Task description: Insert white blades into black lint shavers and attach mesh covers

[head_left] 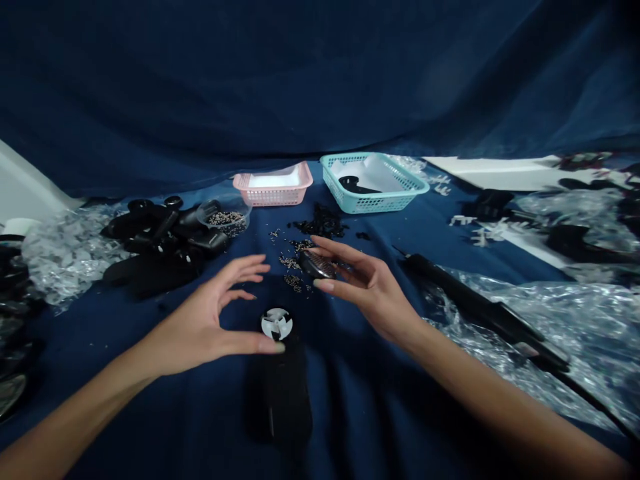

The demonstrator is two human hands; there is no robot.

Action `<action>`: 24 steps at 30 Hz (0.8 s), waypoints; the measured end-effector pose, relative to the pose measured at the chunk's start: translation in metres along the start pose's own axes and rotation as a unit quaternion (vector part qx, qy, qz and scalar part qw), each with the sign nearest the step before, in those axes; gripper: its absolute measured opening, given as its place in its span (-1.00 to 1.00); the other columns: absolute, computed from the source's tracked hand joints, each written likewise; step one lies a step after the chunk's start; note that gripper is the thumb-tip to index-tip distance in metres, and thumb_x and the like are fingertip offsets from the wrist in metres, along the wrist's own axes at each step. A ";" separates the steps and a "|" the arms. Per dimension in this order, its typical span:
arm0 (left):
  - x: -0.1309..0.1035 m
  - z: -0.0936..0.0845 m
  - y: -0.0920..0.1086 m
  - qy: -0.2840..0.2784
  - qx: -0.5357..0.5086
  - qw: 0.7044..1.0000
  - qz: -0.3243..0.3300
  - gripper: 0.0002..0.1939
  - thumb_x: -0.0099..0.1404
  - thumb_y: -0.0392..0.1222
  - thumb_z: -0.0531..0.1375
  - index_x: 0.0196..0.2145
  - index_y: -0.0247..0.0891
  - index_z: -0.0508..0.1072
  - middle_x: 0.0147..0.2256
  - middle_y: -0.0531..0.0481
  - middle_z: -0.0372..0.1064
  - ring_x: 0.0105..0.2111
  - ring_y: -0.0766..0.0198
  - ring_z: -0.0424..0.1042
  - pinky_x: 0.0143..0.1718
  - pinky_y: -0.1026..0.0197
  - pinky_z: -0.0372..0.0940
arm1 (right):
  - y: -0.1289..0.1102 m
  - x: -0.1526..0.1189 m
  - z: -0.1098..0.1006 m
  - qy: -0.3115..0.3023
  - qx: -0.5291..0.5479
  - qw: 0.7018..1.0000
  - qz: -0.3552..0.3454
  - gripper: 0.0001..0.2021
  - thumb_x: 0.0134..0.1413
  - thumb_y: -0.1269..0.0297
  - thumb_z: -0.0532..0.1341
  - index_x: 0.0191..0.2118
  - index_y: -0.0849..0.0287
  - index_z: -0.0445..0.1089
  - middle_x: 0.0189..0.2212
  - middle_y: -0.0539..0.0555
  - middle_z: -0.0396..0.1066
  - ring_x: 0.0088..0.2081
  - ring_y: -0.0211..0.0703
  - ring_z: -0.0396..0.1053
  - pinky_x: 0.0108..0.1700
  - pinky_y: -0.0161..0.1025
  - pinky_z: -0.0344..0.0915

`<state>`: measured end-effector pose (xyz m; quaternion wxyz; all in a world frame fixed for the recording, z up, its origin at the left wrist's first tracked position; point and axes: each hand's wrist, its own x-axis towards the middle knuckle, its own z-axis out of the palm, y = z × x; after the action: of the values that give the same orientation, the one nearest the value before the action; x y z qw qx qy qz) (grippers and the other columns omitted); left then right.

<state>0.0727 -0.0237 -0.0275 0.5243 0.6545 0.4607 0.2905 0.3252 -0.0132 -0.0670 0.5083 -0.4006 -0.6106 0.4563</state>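
Observation:
My right hand (360,280) holds a dark, rounded, ribbed part (318,265) between thumb and fingers, above small scattered screws (293,283). My left hand (220,317) is open, fingers spread, with nothing between them. Its thumb tip is at the near edge of a white fan-like wheel (277,324); whether it touches is hard to tell. The wheel sits at the far end of a black device body (289,393) lying on the dark blue cloth, its near part dim against the cloth.
Behind are a pink basket (275,195) and a teal basket (385,202) holding black parts. Small black pieces (324,223) lie before them. Black parts (155,247) and a tub of screws (227,217) are left. A black electric screwdriver (480,303) rests on plastic bags (590,320) at right.

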 end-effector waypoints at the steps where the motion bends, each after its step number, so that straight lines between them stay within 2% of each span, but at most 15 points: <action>1: 0.000 0.001 -0.010 -0.029 -0.016 0.999 -0.020 0.01 -0.12 -0.13 0.57 0.28 -0.02 0.29 0.30 -0.12 0.26 0.31 0.03 0.20 0.29 0.03 0.15 | 0.004 0.001 -0.003 0.002 0.024 1.000 0.017 -0.42 0.06 0.16 0.44 0.21 0.03 0.42 0.13 0.13 0.50 0.22 0.06 0.40 0.26 0.02 0.34; 3: 0.002 0.007 -0.029 -0.077 -0.058 0.994 -0.057 0.06 -0.16 -0.19 0.58 0.29 -0.05 0.30 0.28 -0.15 0.30 0.31 0.02 0.23 0.35 -0.03 0.05 | 0.011 0.003 -0.006 0.007 0.067 0.997 0.041 -0.43 0.09 0.15 0.41 0.23 0.01 0.40 0.16 0.12 0.47 0.25 0.03 0.36 0.27 0.00 0.32; 6: 0.006 0.020 -0.048 -0.080 -0.093 0.990 -0.073 -0.10 -0.08 -0.16 0.55 0.23 -0.13 0.41 0.12 -0.16 0.49 0.16 0.01 0.41 0.28 -0.03 0.17 | 0.017 0.004 -0.007 -0.005 0.117 0.991 0.063 -0.44 0.08 0.17 0.41 0.23 -0.03 0.40 0.09 0.09 0.50 0.15 -0.03 0.44 0.25 -0.02 0.33; 9: 0.006 0.024 -0.056 -0.051 -0.106 0.993 -0.028 -0.23 -0.22 -0.08 0.60 0.02 -0.21 0.60 -0.12 -0.13 0.56 -0.08 0.04 0.50 0.10 0.03 0.34 | 0.017 0.002 -0.004 -0.041 0.150 0.985 0.079 -0.44 0.01 0.18 0.45 0.17 -0.01 0.44 -0.04 0.08 0.55 -0.06 -0.06 0.55 0.14 -0.01 0.45; 11: 0.004 0.022 -0.059 -0.048 -0.194 0.980 0.007 -0.23 -0.32 -0.04 0.62 -0.07 -0.21 0.65 -0.20 -0.10 0.53 -0.16 0.05 0.51 0.03 -0.01 0.41 | 0.015 0.000 -0.001 -0.060 0.164 0.981 0.085 -0.42 -0.03 0.19 0.47 0.17 -0.02 0.43 -0.03 0.08 0.53 -0.16 -0.09 0.57 0.02 -0.01 0.54; 14: -0.002 0.019 -0.062 -0.050 -0.394 0.918 0.001 -0.31 -0.18 0.03 0.58 -0.04 -0.12 0.63 -0.22 -0.09 0.54 -0.13 -0.01 0.54 -0.01 -0.14 0.46 | 0.012 -0.002 0.001 -0.075 0.176 0.978 0.082 -0.42 -0.02 0.18 0.48 0.16 -0.06 0.43 -0.03 0.06 0.52 -0.23 -0.13 0.58 -0.10 -0.05 0.60; 16: -0.005 0.019 -0.064 -0.044 -0.469 0.882 -0.014 -0.34 -0.10 0.09 0.54 -0.01 -0.05 0.60 -0.22 -0.08 0.57 -0.18 0.07 0.56 -0.08 -0.03 0.50 | 0.010 -0.001 0.001 -0.081 0.177 0.978 0.069 -0.46 -0.03 0.17 0.49 0.11 -0.04 0.47 -0.14 0.04 0.56 -0.25 -0.13 0.58 -0.09 -0.09 0.60; 18: -0.006 0.021 -0.063 -0.012 -0.498 0.866 -0.033 -0.35 -0.05 0.20 0.48 -0.01 -0.06 0.60 -0.19 -0.06 0.57 -0.30 0.20 0.55 -0.21 0.17 0.50 | 0.008 -0.002 0.002 -0.093 0.171 0.979 0.056 -0.48 -0.04 0.21 0.51 0.09 -0.02 0.51 -0.19 0.04 0.58 -0.24 -0.13 0.59 -0.07 -0.13 0.59; 20: -0.005 0.024 -0.060 0.019 -0.508 0.857 -0.077 -0.33 0.01 0.29 0.42 -0.01 -0.16 0.61 -0.20 -0.10 0.57 -0.41 0.28 0.51 -0.35 0.28 0.46 | 0.007 -0.003 0.004 -0.100 0.122 0.987 0.042 -0.46 -0.08 0.31 0.53 0.09 -0.05 0.53 -0.06 0.07 0.57 -0.18 -0.14 0.60 -0.07 -0.21 0.58; 22: -0.004 0.027 -0.053 0.036 -0.513 0.847 -0.139 -0.35 0.11 0.30 0.36 -0.09 -0.33 0.63 -0.30 -0.14 0.56 -0.47 0.30 0.48 -0.43 0.33 0.42 | 0.005 -0.008 0.008 -0.099 0.041 0.994 0.027 -0.45 -0.10 0.36 0.53 0.08 -0.07 0.55 0.12 0.09 0.47 -0.12 -0.13 0.58 -0.09 -0.25 0.58; 24: -0.005 0.030 -0.045 0.055 -0.508 0.839 -0.188 -0.38 0.24 0.28 0.25 -0.25 -0.46 0.65 -0.39 -0.19 0.54 -0.51 0.29 0.46 -0.45 0.33 0.40 | 0.002 -0.012 0.013 -0.096 -0.023 0.995 0.006 -0.41 -0.11 0.36 0.53 0.11 -0.07 0.53 0.17 0.10 0.42 -0.10 -0.11 0.57 -0.09 -0.23 0.59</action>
<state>0.0834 -0.0394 -0.0788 0.8014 0.1797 0.3912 0.4152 0.3149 -0.0261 -0.0732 0.4351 -0.3705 -0.6647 0.4812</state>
